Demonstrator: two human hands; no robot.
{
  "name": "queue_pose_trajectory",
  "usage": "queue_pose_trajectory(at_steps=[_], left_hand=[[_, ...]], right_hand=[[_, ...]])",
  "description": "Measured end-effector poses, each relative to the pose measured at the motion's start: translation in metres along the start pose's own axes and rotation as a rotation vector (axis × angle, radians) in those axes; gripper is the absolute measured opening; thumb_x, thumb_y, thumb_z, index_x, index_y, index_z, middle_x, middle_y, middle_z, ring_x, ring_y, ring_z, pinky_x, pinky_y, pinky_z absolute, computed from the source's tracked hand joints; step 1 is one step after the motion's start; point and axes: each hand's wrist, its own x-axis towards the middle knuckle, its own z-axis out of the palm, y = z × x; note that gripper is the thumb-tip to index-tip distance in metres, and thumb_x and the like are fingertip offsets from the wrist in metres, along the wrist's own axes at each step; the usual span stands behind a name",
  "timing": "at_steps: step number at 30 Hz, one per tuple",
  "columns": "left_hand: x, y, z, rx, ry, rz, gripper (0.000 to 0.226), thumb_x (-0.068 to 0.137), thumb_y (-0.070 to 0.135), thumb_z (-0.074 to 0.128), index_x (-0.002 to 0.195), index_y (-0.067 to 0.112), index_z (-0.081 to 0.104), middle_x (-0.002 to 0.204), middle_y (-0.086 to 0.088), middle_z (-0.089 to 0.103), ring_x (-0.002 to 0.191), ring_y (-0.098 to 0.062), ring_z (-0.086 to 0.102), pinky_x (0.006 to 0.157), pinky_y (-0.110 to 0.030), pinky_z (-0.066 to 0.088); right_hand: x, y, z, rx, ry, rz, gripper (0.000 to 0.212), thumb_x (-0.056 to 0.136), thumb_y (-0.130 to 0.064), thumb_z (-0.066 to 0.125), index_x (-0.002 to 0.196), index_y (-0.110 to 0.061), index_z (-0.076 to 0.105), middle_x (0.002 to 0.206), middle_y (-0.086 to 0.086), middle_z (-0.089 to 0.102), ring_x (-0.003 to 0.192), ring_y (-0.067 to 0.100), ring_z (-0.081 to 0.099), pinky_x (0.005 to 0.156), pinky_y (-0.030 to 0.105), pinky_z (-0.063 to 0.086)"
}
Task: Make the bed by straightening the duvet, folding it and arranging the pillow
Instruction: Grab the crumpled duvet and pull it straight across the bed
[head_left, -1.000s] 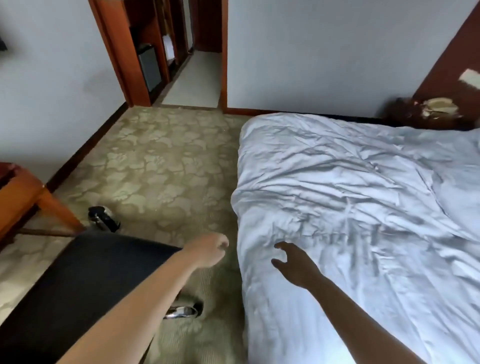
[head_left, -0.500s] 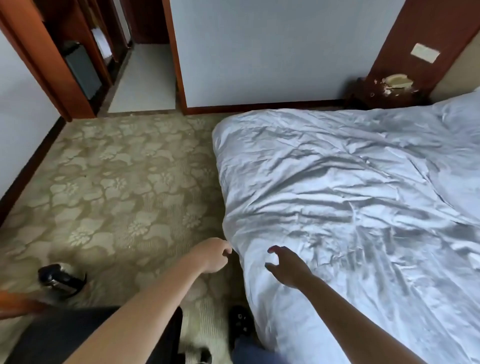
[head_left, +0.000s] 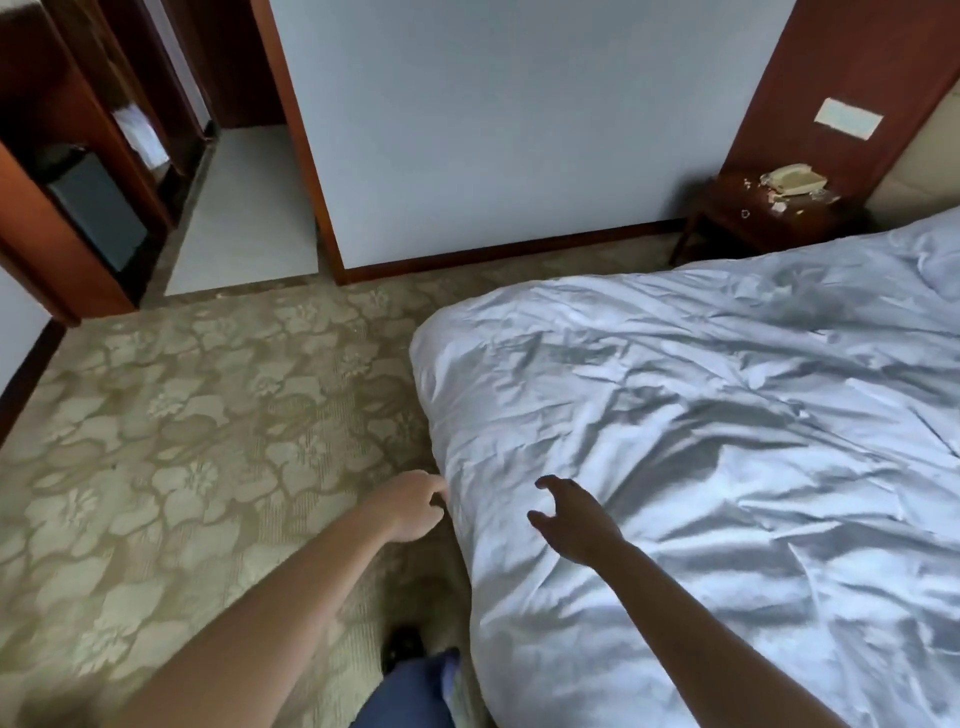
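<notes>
Single view, head-worn, wide-angle. Looks forward and steeply down from standing height along both bare forearms. Close range: left hand (head_left: 413, 506) and right hand (head_left: 574, 519) sit low centre. Beyond the fingertips of the right hand: white duvet (head_left: 701, 415), filling the right half. Beyond the left fingers: patterned carpet (head_left: 182, 441), then wall (head_left: 519, 130) and nightstand (head_left: 763, 218), far off. Edges curve.

Pale blue-white duvet (head_left: 701, 441) creased all over, carpet (head_left: 171, 457) patterned in beige and olive flowers, wall (head_left: 509, 119) painted light grey, skirting and door frame (head_left: 296, 135) in reddish-brown wood, dark brown bedside table (head_left: 763, 218), cream telephone (head_left: 793, 179), blue trouser leg (head_left: 410, 691).
</notes>
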Motion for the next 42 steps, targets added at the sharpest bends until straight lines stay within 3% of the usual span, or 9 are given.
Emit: queue_pose_trajectory(at_steps=[5, 8, 12, 16, 19, 25, 29, 33, 42], left_hand=[[0.103, -0.061, -0.092, -0.012, -0.016, 0.077, 0.026, 0.098, 0.020, 0.040, 0.117, 0.014, 0.057, 0.123, -0.005, 0.053, 0.126, -0.024, 0.048, 0.089, -0.025, 0.040], [0.164, -0.093, -0.157, 0.028, -0.039, 0.111, 0.033, 0.098, 0.018, 0.040, 0.126, 0.012, 0.057, 0.130, -0.004, 0.055, 0.119, -0.021, 0.052, 0.091, -0.028, 0.042], [0.248, -0.110, -0.235, 0.070, -0.038, 0.187, 0.039, 0.098, 0.016, 0.039, 0.135, 0.018, 0.050, 0.141, 0.001, 0.047, 0.126, -0.016, 0.046, 0.091, -0.021, 0.037], [0.325, -0.117, -0.287, 0.139, -0.079, 0.261, 0.037, 0.098, 0.019, 0.042, 0.134, 0.021, 0.050, 0.142, 0.000, 0.045, 0.125, -0.017, 0.046, 0.091, -0.022, 0.039], [0.398, -0.124, -0.320, 0.216, -0.085, 0.287, 0.037, 0.097, 0.021, 0.043, 0.133, 0.024, 0.049, 0.140, -0.002, 0.046, 0.117, -0.018, 0.051, 0.092, -0.028, 0.046], [0.523, -0.112, -0.388, 0.309, -0.133, 0.386, 0.035, 0.098, 0.018, 0.041, 0.131, 0.019, 0.053, 0.125, -0.002, 0.057, 0.107, -0.021, 0.058, 0.076, -0.026, 0.042], [0.594, -0.107, -0.437, 0.353, -0.180, 0.421, 0.038, 0.098, 0.018, 0.043, 0.135, 0.019, 0.050, 0.134, -0.002, 0.051, 0.116, -0.020, 0.053, 0.090, -0.029, 0.046], [0.665, -0.102, -0.473, 0.377, -0.231, 0.471, 0.039, 0.098, 0.019, 0.041, 0.136, 0.020, 0.048, 0.134, -0.003, 0.051, 0.108, -0.022, 0.056, 0.076, -0.027, 0.043], [0.838, -0.076, -0.560, 0.477, -0.353, 0.708, 0.036, 0.099, 0.023, 0.042, 0.134, 0.024, 0.049, 0.139, 0.001, 0.047, 0.117, -0.019, 0.052, 0.088, -0.028, 0.045]], right_hand=[[0.123, -0.057, -0.026, -0.013, 0.018, 0.046, 0.050, 0.095, -0.036, 0.052, 0.141, -0.021, 0.038, 0.141, 0.006, 0.043, 0.129, 0.022, 0.044, 0.104, 0.031, 0.036], [0.186, -0.101, -0.058, 0.004, 0.078, 0.100, 0.050, 0.095, -0.036, 0.052, 0.141, -0.022, 0.039, 0.143, 0.004, 0.042, 0.132, 0.020, 0.041, 0.104, 0.031, 0.035], [0.260, -0.145, -0.096, 0.049, 0.160, 0.136, 0.049, 0.095, -0.035, 0.053, 0.140, -0.021, 0.041, 0.144, 0.002, 0.042, 0.132, 0.018, 0.041, 0.103, 0.029, 0.034], [0.331, -0.165, -0.115, 0.095, 0.167, 0.191, 0.048, 0.095, -0.035, 0.054, 0.140, -0.021, 0.041, 0.142, 0.004, 0.044, 0.130, 0.018, 0.043, 0.103, 0.029, 0.037], [0.400, -0.173, -0.125, 0.135, 0.173, 0.242, 0.048, 0.095, -0.035, 0.053, 0.139, -0.020, 0.042, 0.140, 0.005, 0.046, 0.126, 0.020, 0.046, 0.101, 0.029, 0.036], [0.540, -0.170, -0.163, 0.258, 0.143, 0.332, 0.050, 0.095, -0.033, 0.054, 0.140, -0.016, 0.041, 0.142, 0.007, 0.044, 0.131, 0.021, 0.042, 0.107, 0.030, 0.033], [0.616, -0.170, -0.204, 0.333, 0.206, 0.394, 0.047, 0.095, -0.032, 0.055, 0.138, -0.016, 0.043, 0.141, 0.007, 0.046, 0.129, 0.021, 0.044, 0.105, 0.030, 0.034], [0.676, -0.166, -0.232, 0.381, 0.242, 0.469, 0.046, 0.095, -0.031, 0.055, 0.136, -0.014, 0.045, 0.140, 0.007, 0.047, 0.128, 0.022, 0.045, 0.104, 0.032, 0.036], [0.799, -0.173, -0.275, 0.508, 0.349, 0.748, 0.046, 0.097, -0.034, 0.052, 0.139, -0.018, 0.042, 0.144, 0.005, 0.044, 0.130, 0.023, 0.045, 0.105, 0.032, 0.038]])
